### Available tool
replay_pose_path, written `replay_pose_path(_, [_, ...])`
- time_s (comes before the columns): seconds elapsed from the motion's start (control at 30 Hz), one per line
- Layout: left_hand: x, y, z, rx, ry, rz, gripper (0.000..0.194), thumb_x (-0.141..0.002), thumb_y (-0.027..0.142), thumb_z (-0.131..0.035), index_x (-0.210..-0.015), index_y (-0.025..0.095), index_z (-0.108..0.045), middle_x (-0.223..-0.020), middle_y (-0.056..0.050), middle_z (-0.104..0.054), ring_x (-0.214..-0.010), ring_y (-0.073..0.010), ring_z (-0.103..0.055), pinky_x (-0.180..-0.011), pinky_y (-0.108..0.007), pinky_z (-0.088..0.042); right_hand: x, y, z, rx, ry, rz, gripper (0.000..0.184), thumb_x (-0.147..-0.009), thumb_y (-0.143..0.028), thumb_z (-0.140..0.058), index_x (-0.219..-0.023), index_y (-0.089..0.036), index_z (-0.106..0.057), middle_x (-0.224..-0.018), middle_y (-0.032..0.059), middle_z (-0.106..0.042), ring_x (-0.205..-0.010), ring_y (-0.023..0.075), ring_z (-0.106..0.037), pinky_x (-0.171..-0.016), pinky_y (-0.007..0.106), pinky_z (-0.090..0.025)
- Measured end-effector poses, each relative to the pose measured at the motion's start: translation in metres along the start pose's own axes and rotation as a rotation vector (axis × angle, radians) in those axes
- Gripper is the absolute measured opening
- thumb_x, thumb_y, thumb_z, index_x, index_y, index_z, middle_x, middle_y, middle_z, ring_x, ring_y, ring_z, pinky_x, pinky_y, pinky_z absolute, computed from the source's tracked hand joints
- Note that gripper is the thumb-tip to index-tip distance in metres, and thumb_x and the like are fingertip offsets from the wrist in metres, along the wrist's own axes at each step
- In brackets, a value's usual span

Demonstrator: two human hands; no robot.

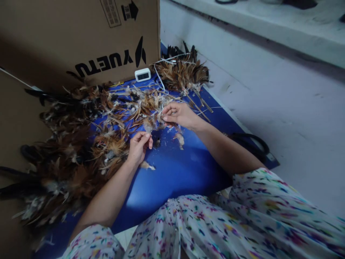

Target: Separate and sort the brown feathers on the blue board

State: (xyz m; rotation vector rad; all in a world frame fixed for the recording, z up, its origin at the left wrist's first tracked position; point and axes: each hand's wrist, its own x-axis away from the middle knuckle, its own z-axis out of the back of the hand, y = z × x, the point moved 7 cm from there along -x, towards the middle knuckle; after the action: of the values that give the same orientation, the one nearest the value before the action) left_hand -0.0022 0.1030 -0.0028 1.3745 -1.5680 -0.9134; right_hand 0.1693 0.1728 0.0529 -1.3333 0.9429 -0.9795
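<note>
Over the blue tabletop [172, 169], my left hand [138, 146] is closed in a pinch, with a pale fluffy feather [148, 125] rising from its fingertips. My right hand [179, 114] is a little farther off and to the right, its thumb and fingers brought together. Wispy feather bits show by its fingertips, but what it grips is not clear. Just beyond both hands lies a loose spread of brown and white feathers [145, 102]. A small feather [179, 140] rests below my right hand, and another feather [147, 165] near my left wrist.
Large heaps of brown and black feathers [70, 154] cover the left side. Behind stand a cardboard box [81, 36] and a white digital timer [142, 75]. Toward the wall [269, 108] lies a feather bundle [183, 73] with thin sticks [199, 108] and white strapping [159, 77]. A black cable [253, 138] curves at the right edge.
</note>
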Motion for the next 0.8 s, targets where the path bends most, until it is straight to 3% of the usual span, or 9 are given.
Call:
replay_pose_path(0.27, [0.0004, 0.0006, -0.0008, 0.004, 0.003, 0.001, 0.024, -0.067, 0.031, -0.077, -0.072, 0.016, -0.060, -0.057, 0.002, -0.060, -0.043, -0.0070, -0.052, -0.043, -0.018, -0.040, -0.0029, -0.0039, 0.0028, 0.134, 0.024, 0.093, 0.023, -0.066, -0.021, -0.076, -0.083, -0.013, -0.063, -0.068, 0.0006, -0.064, -0.062, 0.0101, -0.058, -0.059, 0.024, -0.048])
replay_pose_path(0.6, [0.0001, 0.0017, -0.0022, 0.004, 0.012, 0.005, 0.030, -0.063, 0.034, -0.080, -0.071, 0.015, -0.057, -0.075, -0.001, -0.067, -0.046, -0.0064, -0.056, -0.042, -0.019, -0.042, 0.0007, -0.0062, -0.0005, 0.010, 0.041, 0.052, 0.020, -0.067, -0.023, -0.075, -0.081, -0.018, -0.061, -0.064, -0.0010, -0.060, -0.053, 0.0115, -0.058, -0.044, 0.024, -0.046])
replay_pose_path(0.8, [0.0002, -0.0017, -0.0010, -0.025, 0.021, 0.045, 0.035, -0.060, 0.038, -0.082, -0.074, 0.015, -0.058, -0.059, 0.003, -0.061, -0.052, -0.0113, -0.063, -0.046, -0.019, -0.046, 0.0021, -0.0078, -0.0021, -0.069, 0.064, 0.042, 0.022, -0.066, -0.022, -0.077, -0.079, -0.017, -0.061, -0.061, -0.0019, -0.061, -0.054, 0.0123, -0.061, -0.046, 0.024, -0.051])
